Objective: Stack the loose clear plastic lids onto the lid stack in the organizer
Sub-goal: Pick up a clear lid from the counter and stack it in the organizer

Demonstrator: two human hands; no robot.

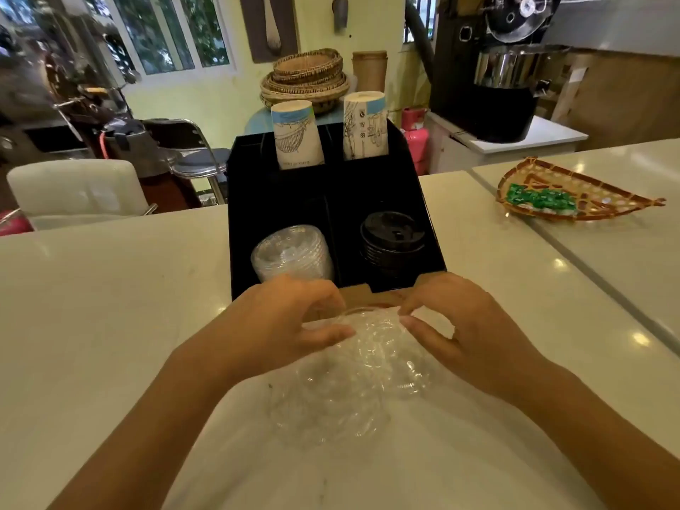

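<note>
A black organizer [323,182] stands on the white counter. Its front left compartment holds a stack of clear lids [290,254]; the front right one holds black lids [392,239]. A heap of loose clear plastic lids [353,384] lies on the counter just in front of it. My left hand [283,318] and my right hand [456,318] both pinch the top clear lid [371,327] of the heap, one at each side. Whether one lid or more is held is unclear.
Two stacks of paper cups [296,134] [366,125] stand in the organizer's rear slots. A woven tray with green packets [574,191] lies on the counter at the right. A brown cardboard piece [362,294] sits at the organizer's front edge. A counter seam [552,237] runs diagonally on the right.
</note>
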